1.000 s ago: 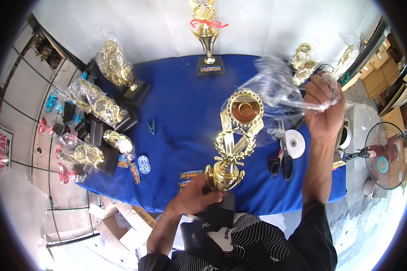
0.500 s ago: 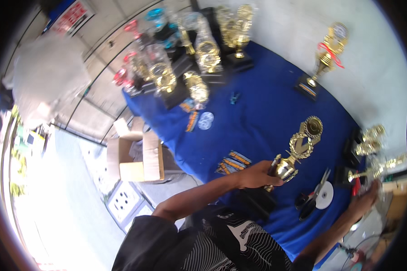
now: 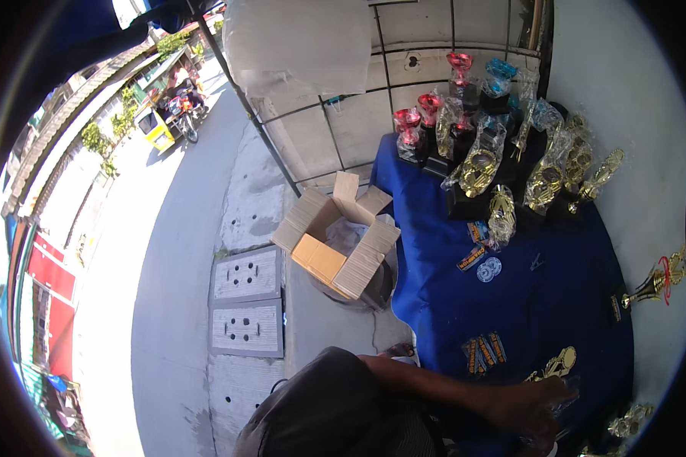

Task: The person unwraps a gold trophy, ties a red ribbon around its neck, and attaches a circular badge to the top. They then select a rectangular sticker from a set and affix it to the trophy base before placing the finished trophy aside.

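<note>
My left forearm crosses the lower right, and my left hand (image 3: 537,407) is dark and partly in shadow. Its fingers look closed at a clear plastic wrapper (image 3: 574,390), which shows beside them. Just beyond the hand is a gold trophy (image 3: 561,362); only its upper part shows, the rest being hidden behind the hand and arm. Small blue-and-orange printed label strips (image 3: 484,354) lie on the blue cloth (image 3: 450,297) left of the trophy. My right hand is out of sight.
Several plastic-wrapped trophies (image 3: 480,171) crowd the table's far end. A gold trophy with a red ribbon (image 3: 652,286) stands by the wall. Round stickers (image 3: 488,269) lie mid-table. Left of the table sits an open cardboard box (image 3: 320,259). A yellow tricycle (image 3: 156,131) is on the road.
The view has swung left, bringing the road into sight. My left hand gripped the trophy before; now it is at the plastic wrapper beside it. My right hand has left the view.
</note>
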Demonstrator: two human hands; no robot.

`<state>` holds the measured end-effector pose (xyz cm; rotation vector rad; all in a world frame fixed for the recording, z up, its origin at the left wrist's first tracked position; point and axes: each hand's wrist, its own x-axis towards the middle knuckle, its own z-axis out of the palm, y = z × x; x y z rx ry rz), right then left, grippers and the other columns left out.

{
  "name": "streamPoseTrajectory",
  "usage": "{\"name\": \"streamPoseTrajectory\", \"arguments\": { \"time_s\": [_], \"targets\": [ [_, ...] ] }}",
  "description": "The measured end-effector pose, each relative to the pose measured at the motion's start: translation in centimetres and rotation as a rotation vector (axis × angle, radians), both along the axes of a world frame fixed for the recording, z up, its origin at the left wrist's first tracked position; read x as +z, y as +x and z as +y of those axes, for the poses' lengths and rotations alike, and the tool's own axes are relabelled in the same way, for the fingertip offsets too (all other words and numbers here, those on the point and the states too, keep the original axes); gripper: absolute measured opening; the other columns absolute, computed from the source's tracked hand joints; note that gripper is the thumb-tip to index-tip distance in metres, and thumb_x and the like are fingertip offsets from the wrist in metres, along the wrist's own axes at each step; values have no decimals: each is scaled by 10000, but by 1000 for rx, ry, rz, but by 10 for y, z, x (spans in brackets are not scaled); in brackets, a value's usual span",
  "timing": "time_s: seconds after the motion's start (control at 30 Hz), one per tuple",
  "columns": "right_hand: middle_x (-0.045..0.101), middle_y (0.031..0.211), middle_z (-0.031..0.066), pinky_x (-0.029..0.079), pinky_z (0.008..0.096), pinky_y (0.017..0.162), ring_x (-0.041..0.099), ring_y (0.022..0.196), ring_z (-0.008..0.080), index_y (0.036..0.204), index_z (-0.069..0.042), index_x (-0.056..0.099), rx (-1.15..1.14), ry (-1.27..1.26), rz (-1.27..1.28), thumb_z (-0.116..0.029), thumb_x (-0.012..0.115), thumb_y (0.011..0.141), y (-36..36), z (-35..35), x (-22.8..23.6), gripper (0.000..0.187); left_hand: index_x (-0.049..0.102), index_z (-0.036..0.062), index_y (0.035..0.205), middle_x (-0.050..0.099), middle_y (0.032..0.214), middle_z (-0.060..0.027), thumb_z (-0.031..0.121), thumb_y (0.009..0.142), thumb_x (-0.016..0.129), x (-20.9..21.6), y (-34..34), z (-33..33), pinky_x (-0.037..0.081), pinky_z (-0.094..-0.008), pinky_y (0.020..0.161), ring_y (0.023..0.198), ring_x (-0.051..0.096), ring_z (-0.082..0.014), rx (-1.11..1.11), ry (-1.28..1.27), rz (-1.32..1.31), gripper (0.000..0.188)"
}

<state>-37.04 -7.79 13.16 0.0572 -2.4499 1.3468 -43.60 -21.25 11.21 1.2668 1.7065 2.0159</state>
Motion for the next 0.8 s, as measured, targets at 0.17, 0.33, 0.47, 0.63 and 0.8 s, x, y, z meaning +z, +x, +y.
{"name": "streamPoseTrajectory", "arguments": {
  "time_s": [0.17,0.33,0.47,0.63,0.8],
  "targets": [
    [685,1200,192,532,412,980,668,1121,312,1327,39,608,211,-3,13,-288,649,1003,-19,-48,22,462,629,13,1295,552,1255,-192,69,903,673,-5,-24,-51,572,-422,878,1113,613,-357,225,-203,161,398],
    [706,1167,185,572,384,929,705,1045,284,1246,74,644,167,6,-25,-323,677,999,-39,-61,18,469,745,81,1058,554,958,-127,-76,824,686,-40,-71,-186,553,-420,763,882,637,-299,1002,-242,109,287],
    [719,1154,178,592,355,881,720,982,247,1163,81,671,82,-100,-49,-287,666,998,-58,-58,-7,403,729,63,1042,586,988,-154,-29,844,645,-100,-109,-336,551,-445,797,906,642,-362,1533,-500,163,234],
    [740,1063,187,596,351,866,721,979,260,1158,92,677,-55,-120,-244,-304,686,991,-67,-59,-10,430,726,73,1022,608,1025,-166,6,820,667,-179,-108,-465,548,-471,831,965,649,-394,1864,-678,-4,222],
    [742,1070,193,601,344,868,724,980,284,1191,92,666,-108,-158,-231,-334,700,984,-73,-62,-6,475,556,108,1294,562,1211,-216,163,862,702,-259,-104,-525,525,-464,929,1087,621,-403,1710,-969,-359,459]
  ]
}}
